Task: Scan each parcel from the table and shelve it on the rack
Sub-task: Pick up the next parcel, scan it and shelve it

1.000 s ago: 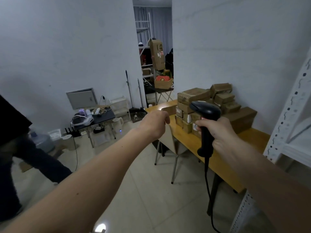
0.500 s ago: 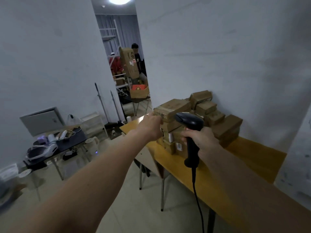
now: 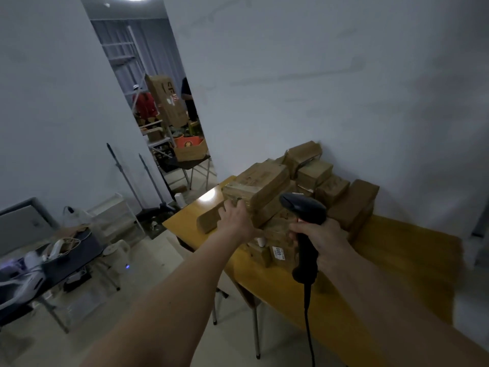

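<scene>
On yellow table [image 3: 412, 258], against white wall: stack of brown parcels [image 3: 304, 197], roughly a dozen showing, exact count hard to fix because of blur and overlap. One long parcel [image 3: 258, 185] on top at the stack's left end; one flat parcel [image 3: 210, 221] lying apart on the tabletop, just left of the stack. One white label with digits on a low parcel near the table's front edge, digits too blurred to read with certainty.

Two bare forearms reaching in from the bottom edge. Left hand [image 3: 235, 221] at the near-left corner of the top long parcel, fingers curled onto its end face, thumb side hidden behind the knuckles; firmness of grasp not clear. Right hand [image 3: 321, 238] wrapped tight round the handle of one black scanner [image 3: 304, 229], head aimed at the stack, small red glow under the head, cord hanging down and cut off by the bottom edge.

One chair under the table's near side, mostly hidden by the left arm. One dark side table [image 3: 71, 250] at left, cluttered with cables and devices, partly cut off. Two dark poles leaning on the left wall. Through the doorway [image 3: 158, 115]: one tall carton, shelving, and at least two figures, both partly hidden.
</scene>
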Demonstrator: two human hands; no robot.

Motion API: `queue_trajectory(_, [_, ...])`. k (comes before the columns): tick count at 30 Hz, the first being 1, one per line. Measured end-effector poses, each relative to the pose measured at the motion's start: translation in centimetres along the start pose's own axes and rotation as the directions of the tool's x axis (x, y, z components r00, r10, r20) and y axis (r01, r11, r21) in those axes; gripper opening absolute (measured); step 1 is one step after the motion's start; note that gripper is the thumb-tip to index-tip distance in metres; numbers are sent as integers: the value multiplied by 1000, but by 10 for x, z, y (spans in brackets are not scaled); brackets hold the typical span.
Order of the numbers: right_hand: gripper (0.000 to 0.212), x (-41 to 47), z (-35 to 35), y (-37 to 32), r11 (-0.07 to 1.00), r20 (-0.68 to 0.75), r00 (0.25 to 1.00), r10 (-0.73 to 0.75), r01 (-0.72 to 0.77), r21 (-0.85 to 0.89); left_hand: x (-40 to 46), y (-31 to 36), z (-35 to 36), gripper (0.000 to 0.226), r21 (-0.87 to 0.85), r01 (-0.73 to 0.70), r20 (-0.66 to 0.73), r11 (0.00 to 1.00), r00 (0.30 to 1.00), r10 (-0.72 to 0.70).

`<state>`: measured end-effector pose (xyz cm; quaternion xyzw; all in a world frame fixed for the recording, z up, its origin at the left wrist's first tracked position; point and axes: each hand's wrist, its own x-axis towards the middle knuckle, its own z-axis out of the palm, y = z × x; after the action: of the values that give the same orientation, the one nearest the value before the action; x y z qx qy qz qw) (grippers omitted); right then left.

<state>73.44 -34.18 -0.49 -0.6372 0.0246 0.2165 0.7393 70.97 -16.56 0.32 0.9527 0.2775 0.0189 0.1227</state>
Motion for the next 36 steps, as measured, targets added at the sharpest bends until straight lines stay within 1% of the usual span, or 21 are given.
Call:
queue_trajectory(3, [13, 18, 10, -2, 1000, -65, 998, -19, 18, -7, 40, -4, 7, 111, -12, -20, 0, 1000, 1000, 20])
queue_trajectory(7, [13, 47, 32, -7, 999, -122, 992, -34, 33, -14, 95, -16, 16, 119, 16, -30, 14, 999, 999, 30])
queue_trajectory(10, [9, 71, 50, -7, 999, -146, 989, -28, 24, -31, 132, -26, 24, 124, -33, -27, 4, 999, 1000, 28])
queue_trajectory(13, [10, 91, 62, -3, 1000, -186, 983, 1, -4, -15, 163, -32, 32, 130, -73, -31, 44, 997, 998, 34])
queue_trajectory(18, [12, 112, 72, 4, 1000, -238, 971, 28, -25, 17, 198, -43, 44, 133, -120, -35, 101, 992, 994, 47])
queue_trajectory(21, [16, 119, 76, 8, 999, -257, 966, 30, -19, 45, 214, -51, 48, 130, -217, -30, 143, 976, 988, 62])
queue_trajectory(23, [20, 121, 78, 9, 998, -268, 963, 36, -20, 62, 222, -56, 50, 126, -260, -40, 146, 965, 986, 80])
queue_trajectory(26, [22, 124, 77, 12, 995, -279, 959, 50, -23, 98, 231, -64, 56, 116, -244, -84, 145, 966, 982, 122])
queue_trajectory(30, [23, 127, 73, 14, 993, -284, 957, 64, -34, 110, 241, -76, 65, 105, -226, -167, 96, 960, 977, 193])
queue_trajectory(36, [20, 128, 77, 14, 996, -295, 954, 60, -38, 81, 248, -77, 69, 96, -236, -179, 61, 955, 978, 198])
